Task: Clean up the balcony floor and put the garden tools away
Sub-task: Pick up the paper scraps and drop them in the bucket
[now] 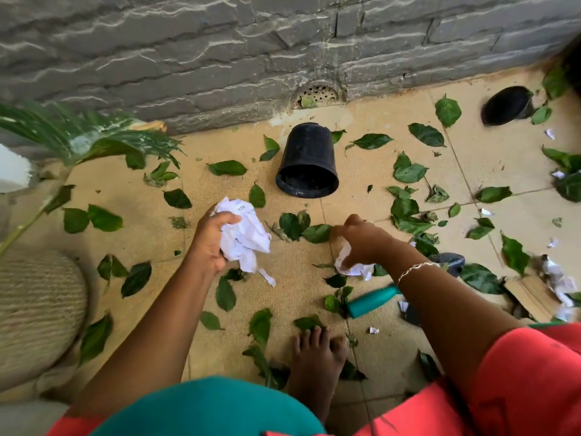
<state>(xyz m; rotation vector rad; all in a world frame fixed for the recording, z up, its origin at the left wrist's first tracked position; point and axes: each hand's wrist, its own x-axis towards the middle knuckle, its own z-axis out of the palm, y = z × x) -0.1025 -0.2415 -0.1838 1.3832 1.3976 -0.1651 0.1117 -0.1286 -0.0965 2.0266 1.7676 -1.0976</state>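
My left hand [211, 240] grips a crumpled wad of white paper [245, 237] above the tan floor tiles [157, 221]. My right hand [361, 240] reaches down with its fingers curled around a smaller crumpled paper [349, 264] that lies on the floor. Green leaves [294, 225] are strewn all over the tiles. A teal tool handle [372, 302] lies on the floor under my right forearm, its far end hidden by the arm. A black plastic pot [308, 162] lies on its side ahead of my hands.
A second black pot [507, 105] lies tipped at the far right by the grey stone wall [220, 51], near a drain grate [319, 94]. Torn cardboard and paper scraps [540, 291] sit at the right. A woven pouf [34, 303] and a palm frond [78, 136] stand left. My bare foot [317, 354] is below.
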